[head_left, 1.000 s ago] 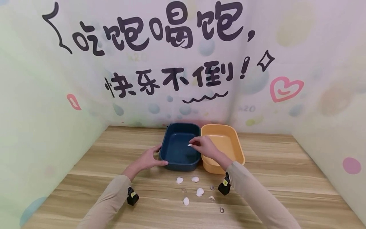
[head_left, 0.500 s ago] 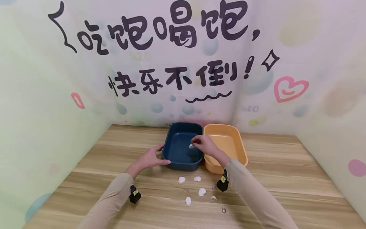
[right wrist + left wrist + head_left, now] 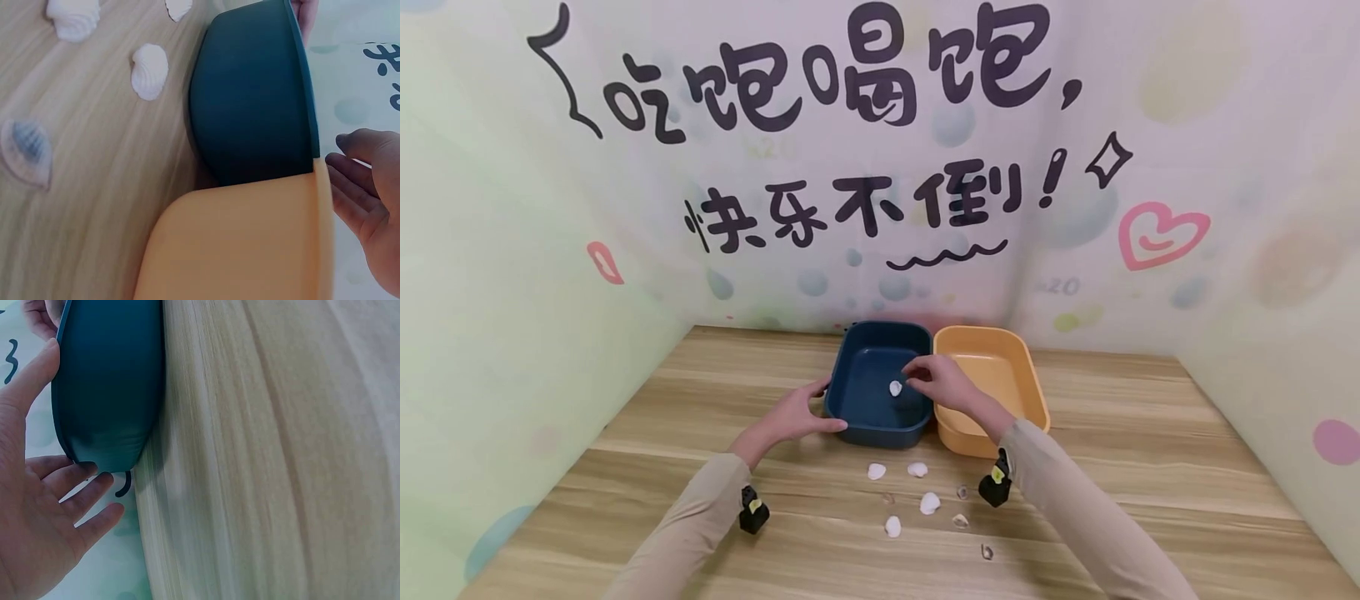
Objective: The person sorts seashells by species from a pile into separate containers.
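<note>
With the right hand [image 3: 943, 381] parted-fingered and empty beside a small white shell [image 3: 895, 389] within the dark-blue, round-cornered plastic bin [image 3: 883, 436], and the left hand [image 3: 788, 417] loosely bracing that bin, a low withdrawal could knock the adjoining yellow-orange plastic bin [image 3: 961, 437].

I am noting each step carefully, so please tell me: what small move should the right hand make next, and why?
Probably the right hand should reach for a white shell in front of the blue box: the hand's fingers look empty, and another shell shows apart from them, in or over the box.
</note>
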Demonstrator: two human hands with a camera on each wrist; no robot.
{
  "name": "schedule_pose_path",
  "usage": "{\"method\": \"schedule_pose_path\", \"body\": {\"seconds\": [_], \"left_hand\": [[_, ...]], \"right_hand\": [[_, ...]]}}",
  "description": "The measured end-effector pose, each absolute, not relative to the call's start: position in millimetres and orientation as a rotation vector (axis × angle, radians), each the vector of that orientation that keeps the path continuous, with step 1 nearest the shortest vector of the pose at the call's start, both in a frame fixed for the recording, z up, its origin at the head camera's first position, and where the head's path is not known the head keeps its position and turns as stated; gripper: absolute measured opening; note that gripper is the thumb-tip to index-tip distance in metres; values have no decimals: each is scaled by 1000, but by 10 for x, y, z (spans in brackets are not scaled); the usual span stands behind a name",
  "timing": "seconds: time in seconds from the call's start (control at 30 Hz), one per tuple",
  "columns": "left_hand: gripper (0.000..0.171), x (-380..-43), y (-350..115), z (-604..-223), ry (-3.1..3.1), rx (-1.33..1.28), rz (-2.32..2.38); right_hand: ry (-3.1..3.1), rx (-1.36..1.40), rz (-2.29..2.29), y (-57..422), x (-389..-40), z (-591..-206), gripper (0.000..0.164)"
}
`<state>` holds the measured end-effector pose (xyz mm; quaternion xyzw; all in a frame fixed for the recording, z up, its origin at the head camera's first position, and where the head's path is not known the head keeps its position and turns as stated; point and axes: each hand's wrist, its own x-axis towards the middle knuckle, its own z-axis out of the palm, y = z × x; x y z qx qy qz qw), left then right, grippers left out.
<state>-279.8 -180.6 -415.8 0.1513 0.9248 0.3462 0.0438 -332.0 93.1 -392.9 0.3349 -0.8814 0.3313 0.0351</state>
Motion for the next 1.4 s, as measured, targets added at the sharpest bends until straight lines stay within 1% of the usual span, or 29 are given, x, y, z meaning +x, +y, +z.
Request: {"method": "schedule_pose_path", "body": {"seconds": [0.23,0.47,0.8,1.13,1.4], "left_hand": [[99,-2781,-1798,-4158,2853,501,1031],[95,-2793,-1792,-4170,2819,459,1057],[94,-2801,-1775,-4153,2812,454,1075],[95,-2792,-1779,-4133,2828,455,1043],[92,-2771,-1787,-4133,2829,456,1044]], "right_hand": [[-2698,1052,999,1012,-3246,-3865,18],[-2718,1082,997,1076,-3148,-3753,21],[-2697,1171,942,1132,-2959,-3661,20],[-2658,1284,1034,1188,-2709,-3659,20],[-2665,1376,1096,1242,-2516,-3716,22]]}}
